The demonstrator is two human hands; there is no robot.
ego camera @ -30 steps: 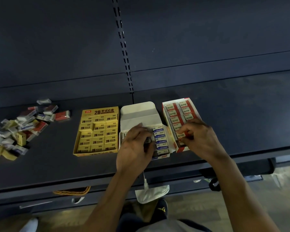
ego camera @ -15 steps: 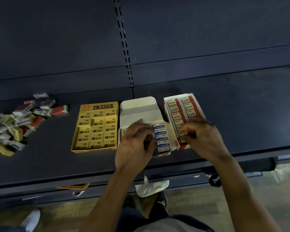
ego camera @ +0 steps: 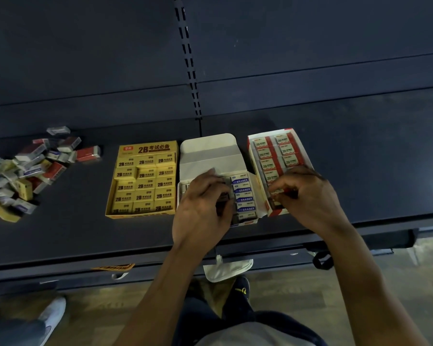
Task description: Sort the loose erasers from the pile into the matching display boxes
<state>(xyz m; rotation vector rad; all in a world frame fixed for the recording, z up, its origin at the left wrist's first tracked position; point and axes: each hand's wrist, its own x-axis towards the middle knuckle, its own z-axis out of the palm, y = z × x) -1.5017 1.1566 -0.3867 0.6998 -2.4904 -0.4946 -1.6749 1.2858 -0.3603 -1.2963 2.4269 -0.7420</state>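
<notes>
Three display boxes stand side by side on the dark shelf: a yellow box full of yellow 2B erasers, a white box with blue-labelled erasers in its right column, and a red-and-white box of red 2B erasers. My left hand is over the left part of the white box, fingers curled round dark erasers there. My right hand is over the near end of the red box, fingertips pinching a red eraser. A pile of loose mixed erasers lies at the far left.
The shelf's front edge runs just below the boxes. A white pouch hangs under the edge. Another person's white shoe stands on the wooden floor at lower left. The upright slotted rail splits the shelf's back panel.
Both hands stay over the same boxes with only small finger movements. The view has shifted slightly, so the shelf and boxes sit a little higher in the frame.
</notes>
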